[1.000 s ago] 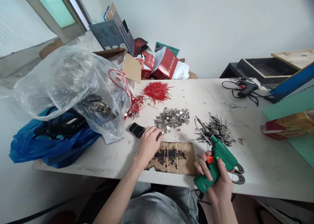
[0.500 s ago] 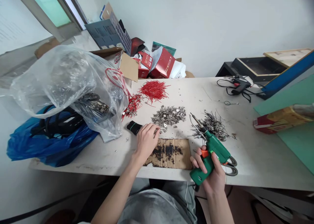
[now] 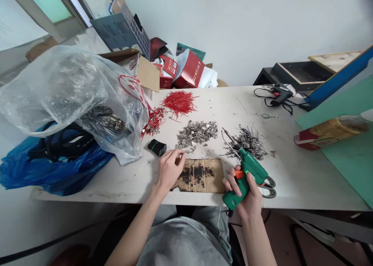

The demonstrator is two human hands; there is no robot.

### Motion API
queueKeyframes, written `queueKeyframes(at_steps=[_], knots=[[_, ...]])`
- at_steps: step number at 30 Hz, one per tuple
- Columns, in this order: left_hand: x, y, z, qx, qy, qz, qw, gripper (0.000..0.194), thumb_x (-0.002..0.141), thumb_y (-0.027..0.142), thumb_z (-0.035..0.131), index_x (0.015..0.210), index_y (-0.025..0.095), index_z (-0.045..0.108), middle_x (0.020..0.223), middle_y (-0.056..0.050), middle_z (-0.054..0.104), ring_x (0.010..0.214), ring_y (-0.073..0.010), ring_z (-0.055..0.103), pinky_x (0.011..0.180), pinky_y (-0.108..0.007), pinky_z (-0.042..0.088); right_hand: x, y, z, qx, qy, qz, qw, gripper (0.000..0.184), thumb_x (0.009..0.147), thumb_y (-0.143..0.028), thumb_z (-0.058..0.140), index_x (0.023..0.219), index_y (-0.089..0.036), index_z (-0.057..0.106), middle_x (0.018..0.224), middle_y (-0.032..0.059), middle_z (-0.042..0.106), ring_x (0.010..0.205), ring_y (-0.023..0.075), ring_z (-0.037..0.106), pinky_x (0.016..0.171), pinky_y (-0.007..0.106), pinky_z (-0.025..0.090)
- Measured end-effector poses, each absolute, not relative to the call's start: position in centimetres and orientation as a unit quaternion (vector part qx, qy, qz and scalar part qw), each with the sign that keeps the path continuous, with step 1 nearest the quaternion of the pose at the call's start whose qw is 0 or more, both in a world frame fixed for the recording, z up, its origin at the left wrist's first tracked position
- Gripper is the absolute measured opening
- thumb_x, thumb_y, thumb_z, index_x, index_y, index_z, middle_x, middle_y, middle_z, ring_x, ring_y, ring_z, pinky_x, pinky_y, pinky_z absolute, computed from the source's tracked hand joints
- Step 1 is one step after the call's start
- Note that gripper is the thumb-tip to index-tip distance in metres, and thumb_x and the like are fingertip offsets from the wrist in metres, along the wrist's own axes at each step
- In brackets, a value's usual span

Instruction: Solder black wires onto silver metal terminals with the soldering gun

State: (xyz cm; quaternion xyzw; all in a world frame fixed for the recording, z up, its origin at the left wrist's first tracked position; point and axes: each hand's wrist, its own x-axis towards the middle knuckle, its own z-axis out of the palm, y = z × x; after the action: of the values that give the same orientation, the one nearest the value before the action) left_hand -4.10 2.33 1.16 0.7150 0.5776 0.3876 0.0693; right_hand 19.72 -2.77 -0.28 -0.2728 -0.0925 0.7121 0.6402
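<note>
My left hand [image 3: 171, 168] is over the left end of a scorched cardboard piece [image 3: 214, 176], thumb and fingertips pinched together. Whatever they hold is too small to make out. Just beyond the fingertips lies a heap of small silver metal terminals [image 3: 198, 133]. A black wire bundle [image 3: 157, 146] with a green tie lies beside that hand. In my right hand [image 3: 247, 194] is a green soldering gun [image 3: 247, 169], gripped by its handle, its tip pointing up and left. Behind its barrel sits a pile of black wires with metal terminals [image 3: 250, 141].
Red wires [image 3: 179, 103] and red wires with terminals [image 3: 154, 121] lie at the back left. Plastic bags [image 3: 72, 87] crowd the left side. Scissor handles [image 3: 269, 187] show beside the soldering gun. Another corded tool [image 3: 281, 94] and a green panel [image 3: 344, 141] stand right.
The whole view has shifted slightly, so things sit higher and further left. My left hand has drawn back a little from the black wire bundle. My right hand keeps its grip on the soldering gun.
</note>
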Motion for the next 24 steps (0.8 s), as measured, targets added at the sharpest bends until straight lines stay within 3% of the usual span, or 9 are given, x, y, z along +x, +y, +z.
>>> queueKeyframes(at_steps=[7,18,24], knots=[[-3.7,2.8,2.3,0.729,0.545,0.406,0.078,0.008,0.092,0.016,0.061,0.092,0.02,0.069,0.08,-0.001,0.072,0.067,-0.0152,0.064,0.069,-0.029,0.051,19.8,-2.7,-0.3,-0.273,-0.103,0.712,0.639,0.016,0.092,-0.036,0.064,0.097,-0.021,0.068,0.083,-0.0009,0.056,0.047,0.0057,0.013,0.054,0.024,0.042],[-3.1,-0.2,1.0,0.814,0.446,0.318,0.192,0.02,0.096,0.012,0.055,0.098,0.022,0.073,0.104,-0.004,0.076,0.097,-0.0189,0.069,0.089,-0.037,0.055,19.7,-2.6,0.2,-0.286,-0.111,0.707,0.637,0.015,0.091,-0.036,0.065,0.096,-0.023,0.068,0.082,-0.0016,0.055,0.047,0.0067,0.014,0.054,0.027,0.041],[-2.8,0.1,2.3,0.818,0.464,0.273,0.201,0.018,0.092,0.013,0.059,0.105,0.02,0.07,0.1,-0.006,0.073,0.096,-0.0215,0.066,0.088,-0.039,0.054,19.8,-2.7,0.3,-0.288,-0.111,0.71,0.633,0.016,0.089,-0.037,0.068,0.096,-0.022,0.068,0.083,-0.001,0.055,0.046,0.0068,0.015,0.055,0.028,0.039]])
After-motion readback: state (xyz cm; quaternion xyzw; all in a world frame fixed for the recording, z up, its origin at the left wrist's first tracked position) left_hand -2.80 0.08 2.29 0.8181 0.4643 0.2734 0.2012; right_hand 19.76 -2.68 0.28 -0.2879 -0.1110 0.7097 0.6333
